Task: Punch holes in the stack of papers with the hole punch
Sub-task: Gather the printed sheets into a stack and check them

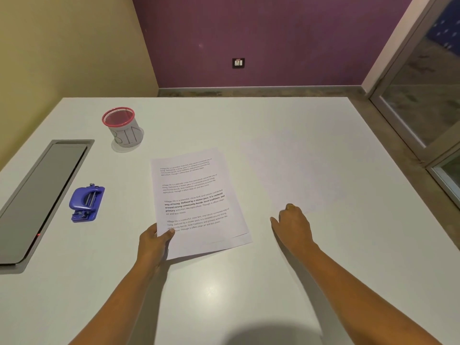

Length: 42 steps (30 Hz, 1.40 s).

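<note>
Our left hand pinches the near-left corner of the loose stack of white printed papers on the white counter, our right hand rests empty and curled nearby, and the already uneven sheets could fan further before reaching the blue plastic hole punch at left.

Office: white desk, cable hatch

Both forearms bare to frame bottom, no sleeves, no watch/bands. Left hand: no jewellery visible. Right hand: gold-coloured ring on one finger, which finger unclear. No gloves.
</note>
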### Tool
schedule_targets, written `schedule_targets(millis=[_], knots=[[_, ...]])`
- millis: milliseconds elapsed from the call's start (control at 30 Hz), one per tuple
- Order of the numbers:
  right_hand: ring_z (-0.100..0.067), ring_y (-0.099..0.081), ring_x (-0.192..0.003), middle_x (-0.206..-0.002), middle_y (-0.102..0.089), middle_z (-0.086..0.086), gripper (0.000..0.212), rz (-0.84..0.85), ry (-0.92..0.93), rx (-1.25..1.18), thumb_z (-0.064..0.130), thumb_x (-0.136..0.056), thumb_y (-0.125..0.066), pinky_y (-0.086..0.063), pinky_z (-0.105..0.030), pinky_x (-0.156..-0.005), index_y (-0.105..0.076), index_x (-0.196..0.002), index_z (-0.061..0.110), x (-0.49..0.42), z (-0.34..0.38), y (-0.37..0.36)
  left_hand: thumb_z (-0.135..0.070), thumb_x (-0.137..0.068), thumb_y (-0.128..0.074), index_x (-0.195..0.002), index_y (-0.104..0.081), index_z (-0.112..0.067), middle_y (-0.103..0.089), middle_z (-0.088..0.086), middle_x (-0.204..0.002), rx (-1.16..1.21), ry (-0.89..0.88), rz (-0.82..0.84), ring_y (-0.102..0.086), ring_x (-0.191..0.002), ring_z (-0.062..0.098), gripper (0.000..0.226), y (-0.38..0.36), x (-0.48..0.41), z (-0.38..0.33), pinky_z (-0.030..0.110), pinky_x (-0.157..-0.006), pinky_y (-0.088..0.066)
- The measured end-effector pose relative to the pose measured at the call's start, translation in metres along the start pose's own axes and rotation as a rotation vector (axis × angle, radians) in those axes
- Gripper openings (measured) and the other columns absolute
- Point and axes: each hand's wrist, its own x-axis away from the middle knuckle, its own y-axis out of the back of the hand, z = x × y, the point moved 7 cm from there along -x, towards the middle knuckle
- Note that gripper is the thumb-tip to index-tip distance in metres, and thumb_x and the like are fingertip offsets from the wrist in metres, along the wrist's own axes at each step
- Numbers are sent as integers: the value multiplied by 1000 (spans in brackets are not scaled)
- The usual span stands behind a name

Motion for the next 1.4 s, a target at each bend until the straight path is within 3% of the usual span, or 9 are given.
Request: schedule_targets(millis=[200, 333, 433, 700, 833, 933, 1133, 1267, 1400], knots=[[-27, -52, -107, -107, -58, -14, 35, 4, -62, -135, 32, -89, -55, -44, -32, -85, -60, -98, -1, 21, -9, 4, 7, -88, -51, -125, -51, 4, -57, 21, -127, -40, 4, 14, -57, -98, 28, 37, 0, 9, 1, 37, -93, -44], [-28, -31, -136, -144, -38, -17, 61, 64, -76, -209, 35, -89, -55, -30, -33, -109, -37, -134, -1, 18, -15, 2, 6, -88, -53, -124, -52, 4, -58, 21, -126, -73, 8, 36, -58, -97, 29, 37, -1, 11, 2, 38, -93, -45], [-27, -20, -143, -152, -24, -18, 65, 146, -102, -170, 33, -94, -46, -18, -31, -115, -20, -143, -1, 17, -19, -6, 5, -88, -53, -124, -52, 4, -60, 20, -124, -97, 7, 57, -59, -96, 29, 36, -4, 15, 1, 37, -90, -46], [-28, -55, -109, -118, -58, -14, 30, 29, -78, -19, 12, -94, -39, -42, -30, -91, -46, -120, 2, 15, -17, 5, 3, -88, -54, -125, -52, 4, -60, 19, -123, -136, -7, 73, -58, -95, 27, 37, -8, 17, 2, 34, -87, -45], [-28, -59, -92, -107, -60, -15, 29, 8, -35, 56, -9, -86, -41, -39, -31, -71, -49, -111, 2, 18, -17, 11, 4, -88, -54, -123, -53, 5, -61, 20, -122, -131, -13, 74, -58, -95, 27, 35, -9, 17, 4, 34, -87, -44], [-24, -44, -71, -101, -62, -14, 28, 9, -26, 107, -14, -81, -45, -31, -28, -62, -51, -103, 4, 21, -17, 16, 4, -87, -55, -122, -54, 4, -61, 19, -120, -118, -13, 78, -59, -95, 27, 35, -10, 16, 6, 36, -89, -45], [-25, -41, -68, -85, -59, -13, 30, -44, 14, 68, -12, -84, -42, -30, -26, -58, -53, -109, 1, 24, -2, 40, 4, -88, -53, -121, -54, 3, -61, 19, -122, -94, -4, 119, -60, -99, 28, 33, -16, 16, 6, 37, -95, -45], [-31, -59, -84, -99, -64, -17, 43, -112, 87, -29, -13, -86, -37, -36, -28, -65, -49, -123, 4, 25, 31, 76, 4, -89, -51, -123, -53, 3, -60, 18, -125, -98, 7, 160, -60, -105, 31, 34, -25, 22, 5, 42, -101, -44], [-31, -56, -80, -101, -64, -19, 46, -173, 151, -241, -9, -87, -37, -39, -30, -64, -48, -128, 8, 26, 63, 115, 7, -90, -47, -123, -52, 6, -59, 18, -126, -87, 29, 196, -59, -109, 32, 33, -35, 25, 7, 39, -102, -43]])
